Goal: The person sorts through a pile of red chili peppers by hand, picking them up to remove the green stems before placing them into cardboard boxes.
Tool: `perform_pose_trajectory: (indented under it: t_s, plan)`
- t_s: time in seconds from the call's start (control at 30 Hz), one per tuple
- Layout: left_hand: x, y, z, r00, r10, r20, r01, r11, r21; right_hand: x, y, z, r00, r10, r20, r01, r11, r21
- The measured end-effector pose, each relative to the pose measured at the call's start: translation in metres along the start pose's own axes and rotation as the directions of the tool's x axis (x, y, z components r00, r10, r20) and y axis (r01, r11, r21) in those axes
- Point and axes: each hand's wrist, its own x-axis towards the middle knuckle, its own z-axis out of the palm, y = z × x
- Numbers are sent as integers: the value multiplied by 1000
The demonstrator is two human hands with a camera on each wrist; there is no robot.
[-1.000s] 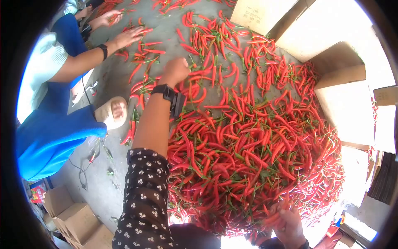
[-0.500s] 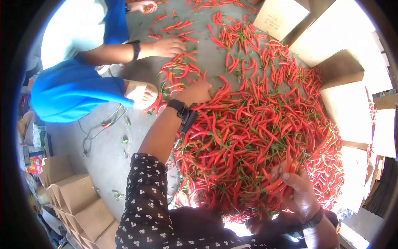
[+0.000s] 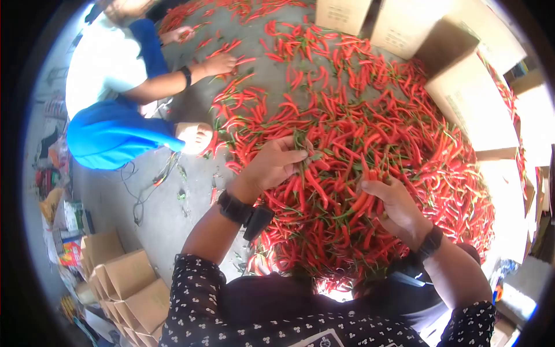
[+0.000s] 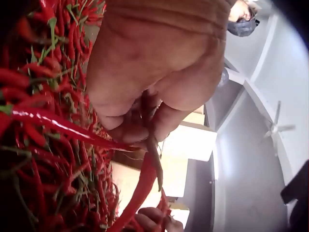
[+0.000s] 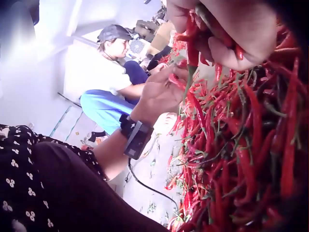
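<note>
Red chillies with green stems lie in a large pile (image 3: 347,144) on the floor. Above the pile's left part, the left hand (image 3: 272,165) pinches a small bundle of greenish, brownish leafy bits (image 3: 307,151) between thumb and fingers. In the left wrist view, a dark, thin piece (image 4: 154,162) sticks out from the fingertips beside red chillies. To its right, the right hand (image 3: 399,208) is curled round several red chillies (image 3: 364,194), thumb on top. The right wrist view shows that hand (image 5: 241,29) close up, with chillies (image 5: 193,43) poking out between the fingers.
Cardboard boxes (image 3: 474,98) border the pile on the right and at the back. At the left, another person in blue trousers (image 3: 115,133) crouches, one hand (image 3: 221,63) at scattered chillies. Empty-looking cartons (image 3: 136,274) stand at lower left, and a cable (image 3: 137,202) lies on the floor.
The left hand has come back from the far left side of the pile towards the right hand. The right hand has risen from the near edge, still gripping chillies.
</note>
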Motion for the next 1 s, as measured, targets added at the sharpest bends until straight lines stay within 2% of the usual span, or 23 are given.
perform_pose_trajectory:
  t_s: [0.03, 0.07, 0.17, 0.2, 0.23, 0.3, 0.33, 0.4, 0.5, 0.53, 0.6, 0.63, 0.7, 0.8, 0.87, 1.0]
  plan:
    - [1, -2, 13, 999, -32, 28, 33, 999, -23, -2, -1, -5, 1000, -5, -17, 5, 1000, 17]
    - [2, -5, 20, 989, -27, 143, 28, 1000, -5, -3, -3, -8, 1000, -2, -27, 2, 1000, 4]
    - [8, -8, 47, 960, -122, 253, 109, 992, 66, -6, -2, -14, 998, -18, -65, 17, 1000, -6]
    - [9, -11, 57, 970, -148, 191, 137, 988, 70, -4, 1, -17, 998, -51, -47, 50, 998, -35]
    - [11, -14, 63, 969, -155, 194, 144, 987, 68, -4, 4, -20, 996, -82, -26, 80, 995, -64]
    - [13, -17, 72, 967, -165, 196, 116, 964, 239, -7, 4, -20, 998, -64, -26, 63, 998, -27]
    - [14, -21, 75, 967, -166, 195, 117, 964, 241, -9, 4, -19, 998, -54, -32, 54, 998, -24]
    - [13, -28, 80, 983, -111, 145, 29, 878, 477, -12, 4, -19, 999, -39, -37, 39, 999, -14]
    - [6, -24, 83, 995, -71, 63, 22, 821, 571, -12, 6, -23, 998, -55, -29, 52, 995, -90]
    - [6, -25, 78, 996, -73, 59, 26, 821, 570, -11, 8, -26, 994, -81, -69, 72, 990, -120]
    - [10, -26, 64, 991, -7, -135, 55, 932, 358, -10, 9, -32, 989, -103, -104, 87, 985, -150]
    - [9, -26, 60, 990, -8, -139, 58, 932, 358, -9, 9, -35, 990, -82, -116, 62, 984, -170]
    - [8, -26, 55, 986, 5, -168, 20, 989, 146, -10, 7, -33, 990, -60, -128, 36, 981, -188]
    - [7, -34, 54, 992, -39, -124, 61, 981, 182, -15, 3, -21, 994, -6, -109, -13, 985, -174]
    - [5, -35, 57, 991, -34, -132, 64, 971, 230, -14, 2, -18, 996, -39, -76, 17, 964, -266]
    - [-1, -31, 62, 990, -35, -138, 77, 949, 307, -12, 5, -14, 997, -65, -38, 51, 952, -302]
